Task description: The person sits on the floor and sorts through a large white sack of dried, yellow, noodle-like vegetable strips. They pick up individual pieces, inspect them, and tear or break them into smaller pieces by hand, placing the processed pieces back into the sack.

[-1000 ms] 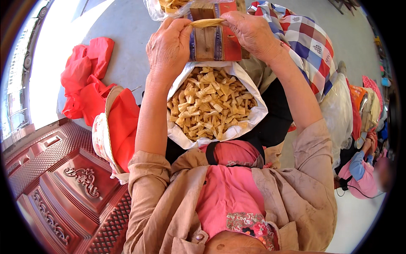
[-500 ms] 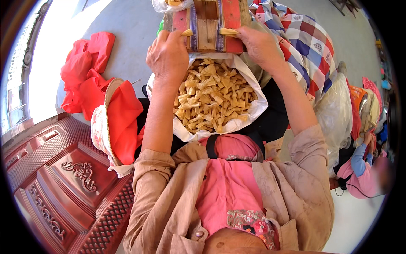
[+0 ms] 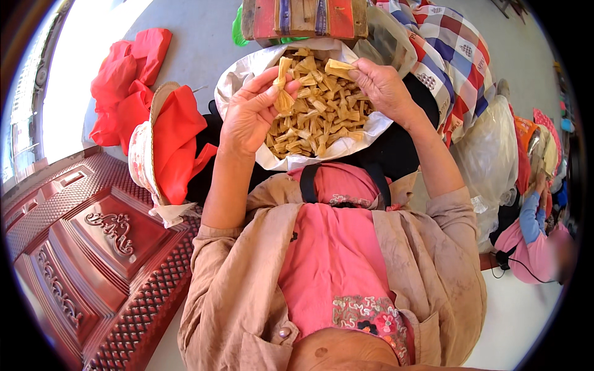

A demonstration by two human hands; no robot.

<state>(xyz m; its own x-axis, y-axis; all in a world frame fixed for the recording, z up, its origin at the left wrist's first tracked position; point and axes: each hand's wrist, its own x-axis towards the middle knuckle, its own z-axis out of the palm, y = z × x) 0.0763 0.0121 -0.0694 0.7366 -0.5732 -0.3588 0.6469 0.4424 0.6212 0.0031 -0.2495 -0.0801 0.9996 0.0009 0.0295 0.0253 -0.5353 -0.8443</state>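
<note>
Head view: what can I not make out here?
In the head view:
Wooden block: far end, cut off by the upper edge.
White sack: bottom, hidden by yellow pieces.
Piece in right hand: gripped end, hidden by that hand.
Other person's hands: too small at right rim.

My left hand [image 3: 250, 120] and right hand [image 3: 385, 89] have dropped from the wooden block [image 3: 303, 18] to the white sack's [image 3: 238, 77] side edges. One strip bridging them has become two dried pieces [image 3: 284, 102], one each.
</note>
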